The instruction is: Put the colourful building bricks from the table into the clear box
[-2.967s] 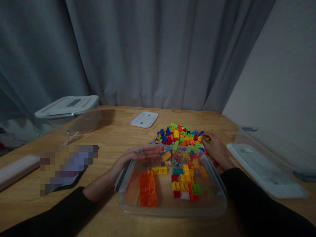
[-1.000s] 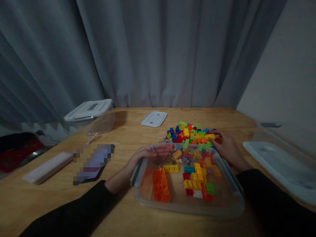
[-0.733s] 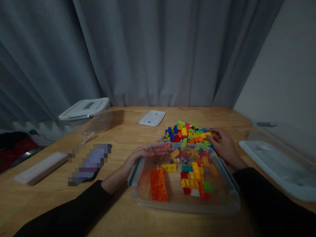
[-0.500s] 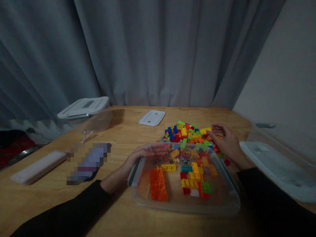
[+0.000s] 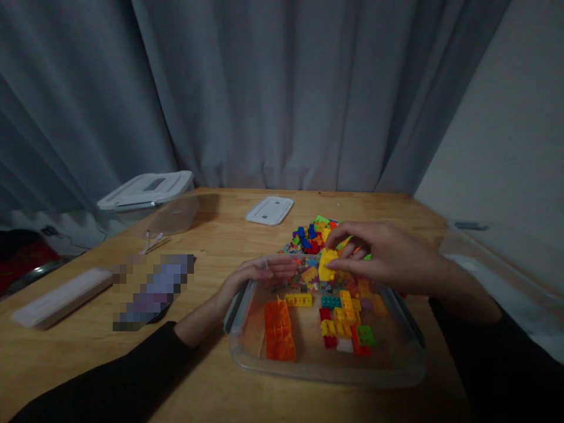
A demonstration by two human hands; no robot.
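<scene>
My right hand (image 5: 379, 252) is closed in a pinch on a yellow toy building brick (image 5: 327, 265), held above the far rim of a clear plastic box (image 5: 326, 373). My left hand (image 5: 259, 273) lies against the box's far left corner, its fingers stretched along the far wall. Inside the box are a large orange piece (image 5: 279, 332), a yellow brick (image 5: 298, 300) and a cluster of yellow, red, green and teal bricks (image 5: 346, 320). Behind the box spreads a heap of colourful bricks (image 5: 311, 235), partly hidden by my right hand.
A white lid (image 5: 269, 210) lies farther back on the wooden table (image 5: 220, 235). At the left are a lidded clear box (image 5: 150, 191), a long pale case (image 5: 64, 298) and a pixelated flat object (image 5: 154, 294). Another clear container (image 5: 497, 258) stands at the right.
My right hand has moved left and nearer, from the right side of the brick heap to above the box's far rim, and now holds a yellow brick. My left hand stays put.
</scene>
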